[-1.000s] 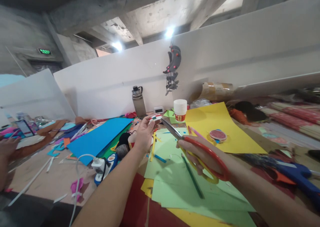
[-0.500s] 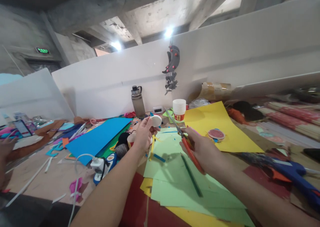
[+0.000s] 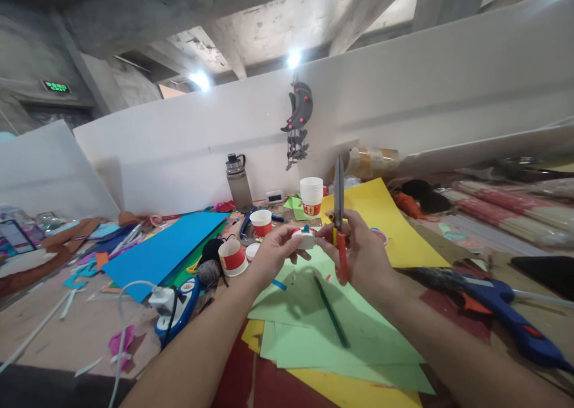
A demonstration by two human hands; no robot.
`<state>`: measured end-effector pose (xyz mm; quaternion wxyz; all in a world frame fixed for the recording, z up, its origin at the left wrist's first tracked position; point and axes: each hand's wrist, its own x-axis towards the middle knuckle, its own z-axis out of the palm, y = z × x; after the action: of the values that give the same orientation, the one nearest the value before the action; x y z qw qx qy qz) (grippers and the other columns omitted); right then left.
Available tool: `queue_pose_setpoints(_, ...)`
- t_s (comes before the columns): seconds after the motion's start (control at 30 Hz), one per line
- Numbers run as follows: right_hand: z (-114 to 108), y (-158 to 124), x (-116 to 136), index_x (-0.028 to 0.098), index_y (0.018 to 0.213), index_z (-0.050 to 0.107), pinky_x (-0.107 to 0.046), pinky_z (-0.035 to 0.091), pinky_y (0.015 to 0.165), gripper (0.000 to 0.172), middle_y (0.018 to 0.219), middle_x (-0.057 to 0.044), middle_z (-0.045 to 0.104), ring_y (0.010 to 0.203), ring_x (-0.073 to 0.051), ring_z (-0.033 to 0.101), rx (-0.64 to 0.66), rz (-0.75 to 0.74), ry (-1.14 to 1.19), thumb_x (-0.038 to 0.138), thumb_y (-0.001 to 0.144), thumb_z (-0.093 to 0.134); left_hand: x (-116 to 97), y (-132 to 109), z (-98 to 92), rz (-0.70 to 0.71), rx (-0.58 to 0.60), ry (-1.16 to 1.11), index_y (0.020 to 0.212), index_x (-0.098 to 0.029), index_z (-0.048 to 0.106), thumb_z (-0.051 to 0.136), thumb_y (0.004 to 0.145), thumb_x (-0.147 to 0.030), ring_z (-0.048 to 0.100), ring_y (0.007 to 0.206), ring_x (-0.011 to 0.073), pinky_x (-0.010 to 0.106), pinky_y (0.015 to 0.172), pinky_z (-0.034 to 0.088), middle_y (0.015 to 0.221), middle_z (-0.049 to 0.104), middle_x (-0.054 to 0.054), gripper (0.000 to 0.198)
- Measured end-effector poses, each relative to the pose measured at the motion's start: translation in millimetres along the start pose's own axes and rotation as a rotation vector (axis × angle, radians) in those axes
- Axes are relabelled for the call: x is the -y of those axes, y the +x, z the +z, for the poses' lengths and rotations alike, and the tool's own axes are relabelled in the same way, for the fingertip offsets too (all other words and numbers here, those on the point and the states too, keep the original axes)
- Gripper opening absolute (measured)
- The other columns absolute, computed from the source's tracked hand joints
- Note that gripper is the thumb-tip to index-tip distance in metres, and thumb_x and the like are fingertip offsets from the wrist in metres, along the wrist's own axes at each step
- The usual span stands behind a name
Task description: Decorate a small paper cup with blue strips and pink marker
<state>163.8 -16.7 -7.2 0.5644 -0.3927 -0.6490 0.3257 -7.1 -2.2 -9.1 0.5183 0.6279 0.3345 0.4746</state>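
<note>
Between the fingers of my left hand (image 3: 272, 257) is a small white disc (image 3: 307, 240) with a red rim and a blue bit on top. It looks like the cut base of a paper cup. My right hand (image 3: 366, 251) is closed around orange-handled scissors (image 3: 339, 186), their blades together and pointing up. A right fingertip reaches the disc's right side. Under both hands lie light green paper sheets (image 3: 296, 330), with a dark green pencil (image 3: 332, 312) and a blue paper scrap (image 3: 278, 285) on them.
Left of my hands are red-and-white paper cups (image 3: 232, 258), yarn balls (image 3: 208, 273), a power strip (image 3: 179, 318) and blue card (image 3: 170, 246). A cup stack (image 3: 311, 194) and bottle (image 3: 239, 186) stand behind. Yellow card (image 3: 408, 240) and a blue glue gun (image 3: 497, 312) lie right.
My right hand has come left to the disc, and the scissors have swung from slanting forward to upright. The disc has turned and moved down and right with my left hand.
</note>
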Motion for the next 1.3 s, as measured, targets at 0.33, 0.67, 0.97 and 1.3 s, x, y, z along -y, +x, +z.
queue_pose_setpoints(0.33, -2, -1, 0, 0.024, 0.119, 0.040, -0.029, 0.050, 0.066, 0.052, 0.086, -0.003, 0.060, 0.068, -0.015, 0.058, 0.009, 0.034, 0.108, 0.046, 0.077, 0.062, -3, -1, -2.0, -0.064, 0.063, 0.019, 0.098, -0.016, 0.058, 0.060, 0.077, -0.047, 0.064, 0.058, 0.0142, 0.021, 0.048, 0.037, 0.075, 0.067, 0.005, 0.037)
queue_pose_setpoints(0.67, -5, 4, -3, 0.024, 0.128, 0.037, -0.027, 0.045, 0.061, 0.051, 0.086, -0.002, 0.061, 0.069, -0.016, 0.057, 0.101, 0.088, -0.047, 0.040, 0.082, 0.054, -1, 4, -15.1, -0.149, -0.059, -0.094, 0.093, -0.013, 0.062, 0.062, 0.074, -0.052, 0.062, 0.050, 0.0129, 0.020, 0.041, 0.031, 0.071, 0.067, 0.007, 0.043)
queue_pose_setpoints(0.97, -12, 3, -1, 0.024, 0.114, 0.059, -0.033, 0.044, 0.066, 0.035, 0.092, -0.009, 0.069, 0.083, -0.027, 0.063, 0.207, -0.027, -0.814, 0.032, 0.082, 0.049, -7, 12, -51.1, 0.035, -0.307, -0.116, 0.094, -0.014, 0.063, 0.064, 0.074, -0.046, 0.060, 0.049, 0.0108, 0.019, 0.041, 0.034, 0.074, 0.068, 0.005, 0.037)
queue_pose_setpoints(1.3, -2, -5, 18, 0.023, 0.092, 0.055, -0.018, 0.038, 0.034, 0.030, 0.050, 0.003, 0.052, 0.039, -0.010, 0.048, 0.523, 0.467, -0.215, 0.050, 0.083, 0.045, 4, 15, -54.1, 0.264, -0.334, -0.068, 0.103, -0.021, 0.062, 0.065, 0.076, -0.037, 0.067, 0.081, 0.0187, 0.026, 0.065, 0.049, 0.102, 0.068, 0.006, 0.031)
